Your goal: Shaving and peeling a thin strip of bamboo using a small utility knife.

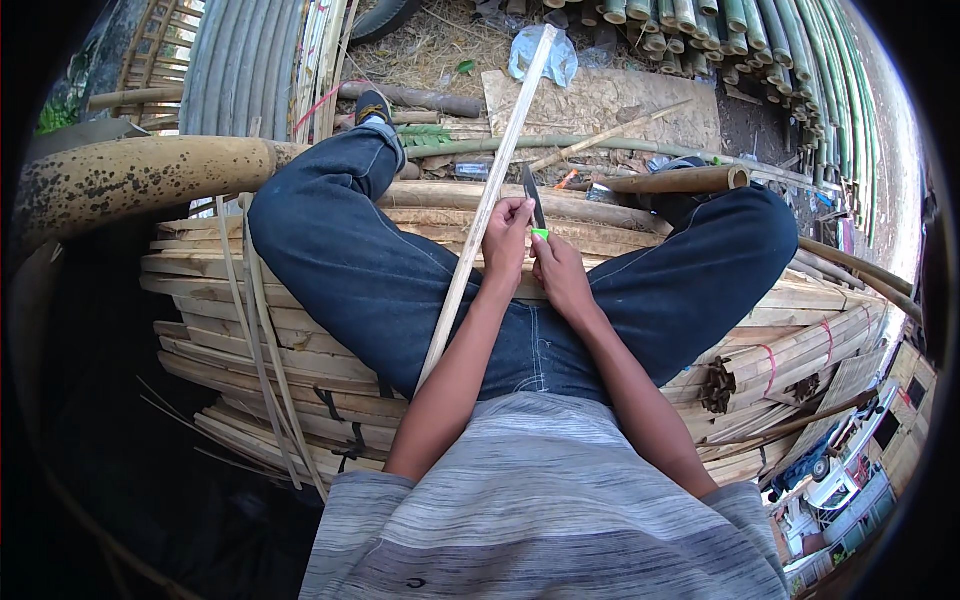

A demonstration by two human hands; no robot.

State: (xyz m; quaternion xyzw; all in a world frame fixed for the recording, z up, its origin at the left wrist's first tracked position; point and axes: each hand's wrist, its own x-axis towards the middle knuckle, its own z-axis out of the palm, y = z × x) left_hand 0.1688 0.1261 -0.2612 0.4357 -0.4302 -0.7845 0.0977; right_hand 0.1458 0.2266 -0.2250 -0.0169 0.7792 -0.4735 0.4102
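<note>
My right hand (564, 276) is closed round the bright green handle (541, 234) of a knife. The knife's dark, narrow blade (533, 190) points away from me. Close against the blade's left side, my left hand (508, 240) has its thumb and fingers pinched together; what they hold, if anything, is hidden. A long pale strip of split bamboo (507, 150) slants past the left side of that hand. Its near end runs down to my left thigh beside my forearm, and its far end reaches over the ground in front.
I sit on stacked bamboo slats (270, 340), knees spread. A thick spotted bamboo pole (150, 180) lies by my left knee, and a cut bamboo pole (680, 181) by my right. Beyond are a light blue plastic bag (545, 55), a flat board (640, 105) and piled green bamboo poles (740, 40).
</note>
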